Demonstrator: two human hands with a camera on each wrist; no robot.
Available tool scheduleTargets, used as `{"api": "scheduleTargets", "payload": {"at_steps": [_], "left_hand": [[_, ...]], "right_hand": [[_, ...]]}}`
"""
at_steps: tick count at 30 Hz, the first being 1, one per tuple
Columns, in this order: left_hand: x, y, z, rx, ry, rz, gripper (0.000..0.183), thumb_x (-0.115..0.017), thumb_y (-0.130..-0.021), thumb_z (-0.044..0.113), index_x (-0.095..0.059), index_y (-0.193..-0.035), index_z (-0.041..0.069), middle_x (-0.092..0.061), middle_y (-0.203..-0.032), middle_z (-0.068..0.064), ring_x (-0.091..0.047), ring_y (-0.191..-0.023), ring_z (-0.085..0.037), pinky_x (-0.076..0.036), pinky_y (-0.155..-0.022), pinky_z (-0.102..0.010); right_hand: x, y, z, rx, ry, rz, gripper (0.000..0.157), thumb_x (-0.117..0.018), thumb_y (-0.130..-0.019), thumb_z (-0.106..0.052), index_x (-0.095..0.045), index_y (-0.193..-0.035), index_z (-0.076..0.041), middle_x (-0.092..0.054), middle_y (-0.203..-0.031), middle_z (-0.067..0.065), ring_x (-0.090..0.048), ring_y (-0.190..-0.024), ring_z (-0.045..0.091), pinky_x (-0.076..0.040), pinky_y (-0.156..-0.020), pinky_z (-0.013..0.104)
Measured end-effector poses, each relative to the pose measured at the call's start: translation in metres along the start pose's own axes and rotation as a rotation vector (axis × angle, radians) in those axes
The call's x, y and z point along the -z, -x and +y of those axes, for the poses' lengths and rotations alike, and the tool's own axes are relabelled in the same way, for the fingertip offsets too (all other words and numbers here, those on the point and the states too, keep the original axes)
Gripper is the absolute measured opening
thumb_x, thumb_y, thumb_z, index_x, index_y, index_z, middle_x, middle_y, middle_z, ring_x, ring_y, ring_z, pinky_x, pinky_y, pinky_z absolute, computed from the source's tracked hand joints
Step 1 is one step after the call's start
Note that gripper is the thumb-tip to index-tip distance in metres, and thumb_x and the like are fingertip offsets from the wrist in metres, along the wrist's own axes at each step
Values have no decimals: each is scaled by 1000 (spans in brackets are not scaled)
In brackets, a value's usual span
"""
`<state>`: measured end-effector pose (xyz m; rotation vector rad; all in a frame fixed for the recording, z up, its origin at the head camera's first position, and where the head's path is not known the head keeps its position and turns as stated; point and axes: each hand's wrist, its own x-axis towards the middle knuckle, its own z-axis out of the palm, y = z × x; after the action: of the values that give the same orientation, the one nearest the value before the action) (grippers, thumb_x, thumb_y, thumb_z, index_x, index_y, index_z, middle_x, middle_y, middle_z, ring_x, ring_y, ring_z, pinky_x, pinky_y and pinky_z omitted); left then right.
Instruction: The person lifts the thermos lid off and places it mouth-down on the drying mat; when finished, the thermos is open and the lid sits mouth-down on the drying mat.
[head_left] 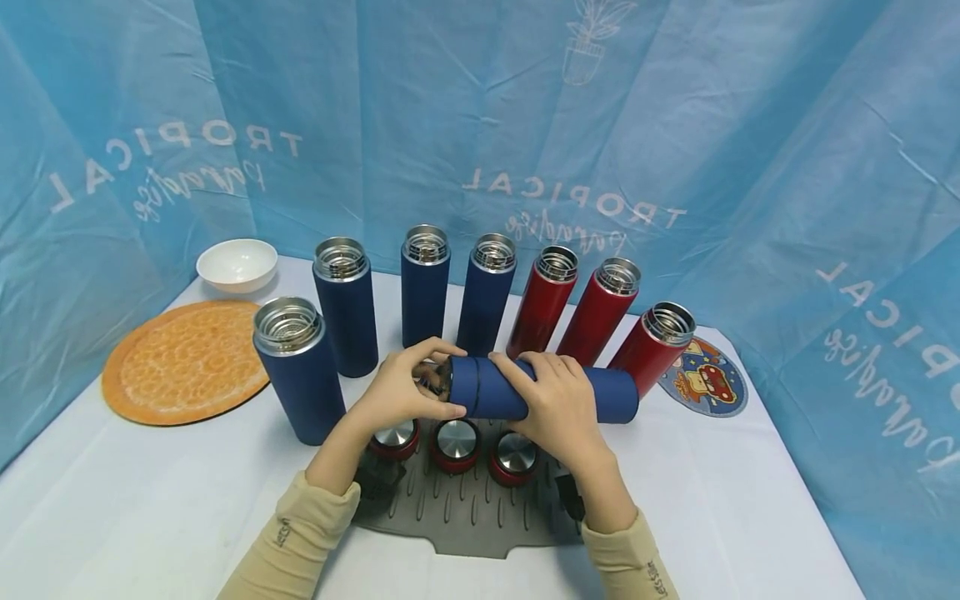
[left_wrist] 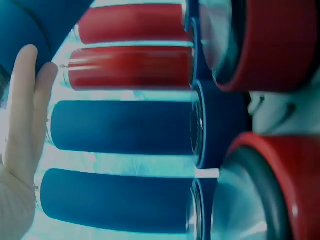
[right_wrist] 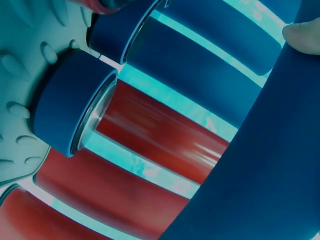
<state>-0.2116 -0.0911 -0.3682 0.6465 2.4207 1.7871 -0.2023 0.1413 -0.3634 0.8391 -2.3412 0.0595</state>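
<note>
A blue thermos bottle (head_left: 615,396) lies sideways in the air above the grey mat, its bottom end pointing right. My right hand (head_left: 553,404) grips its body from above, fingers wrapped over it. At the other end, my left hand (head_left: 405,387) holds the blue lid (head_left: 463,385) between thumb and fingers; a thin dark seam separates lid and body. Below are several red lids with shiny metal tops, among them a middle red lid (head_left: 457,446). Blue lids, such as this blue lid (right_wrist: 75,102), show on the mat in the wrist views; the held bottle hides them from the head view.
Lidless blue bottles (head_left: 300,375) and red bottles (head_left: 600,312) stand in an arc behind the grey mat (head_left: 472,533). A white bowl (head_left: 237,265) and an orange round mat (head_left: 183,362) lie left, a cartoon round mat (head_left: 708,379) right. Blue curtains (head_left: 465,108) surround the table.
</note>
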Motion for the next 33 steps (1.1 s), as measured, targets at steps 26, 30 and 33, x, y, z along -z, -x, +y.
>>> {"api": "scheduleTargets", "payload": {"at_steps": [26, 30, 33], "left_hand": [[4, 0, -4, -187, 67, -142, 68, -78, -70, 1, -47, -130, 11, -36, -136, -8, -41, -123, -30, -41, -98, -40], [5, 0, -4, -156, 96, -136, 63, -77, -71, 3, -50, -128, 12, -40, -132, -10, -46, -117, -32, -45, -94, -43], [7, 0, -5, -94, 92, -140, 63, -76, -73, 8, -48, -130, 14, -42, -130, -11, -50, -111, -33, -47, -90, -44]], "right_hand": [[4, 0, 3, 1, 69, 19, 88, -87, -49, -44, -51, -128, -26, -63, -105, 13, -60, -93, 30, -45, -88, 44], [5, 0, 2, 9, 66, 6, 88, -85, -52, -50, -50, -129, -26, -63, -105, 12, -60, -93, 29, -45, -87, 43], [4, 0, 1, 14, 54, -11, 89, -82, -53, -57, -50, -131, -25, -62, -105, 11, -59, -93, 28, -45, -87, 42]]}}
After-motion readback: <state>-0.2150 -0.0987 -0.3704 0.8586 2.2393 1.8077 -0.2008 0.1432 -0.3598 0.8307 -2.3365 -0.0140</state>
